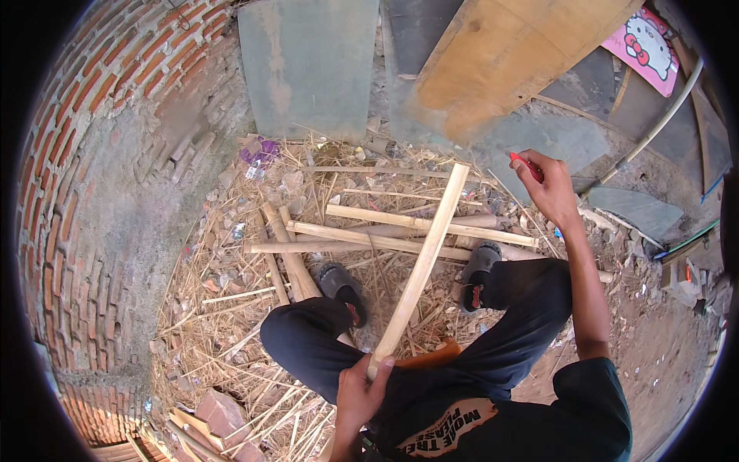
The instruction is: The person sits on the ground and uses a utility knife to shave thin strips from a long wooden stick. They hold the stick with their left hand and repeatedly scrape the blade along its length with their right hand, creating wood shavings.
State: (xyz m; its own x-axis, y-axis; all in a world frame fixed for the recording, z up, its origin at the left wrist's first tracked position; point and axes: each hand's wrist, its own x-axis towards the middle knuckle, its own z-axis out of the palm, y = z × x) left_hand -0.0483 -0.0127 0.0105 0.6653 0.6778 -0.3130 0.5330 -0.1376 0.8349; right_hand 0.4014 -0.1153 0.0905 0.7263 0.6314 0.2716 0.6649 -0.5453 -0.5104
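Observation:
My left hand (362, 391) is closed around the lower end of a pale split-bamboo strip (422, 269). The strip slants up and away to the right, over the ground between my knees. Out to the right, clear of the strip, my right hand (548, 189) is closed on a small red object (526, 165). Its pointed end sticks out past the fingers; most of it is hidden, so its kind cannot be told. Beyond my shoes lie more bamboo strips (369, 237), some crossing one another.
Straw, shavings and rubble (231, 308) cover the ground. A brick wall (92, 215) rises at left. Boards lean at the back: a grey-green panel (308, 69) and a brown sheet (508, 61). An orange object (431, 354) shows between my legs. Broken bricks (223, 416) lie lower left.

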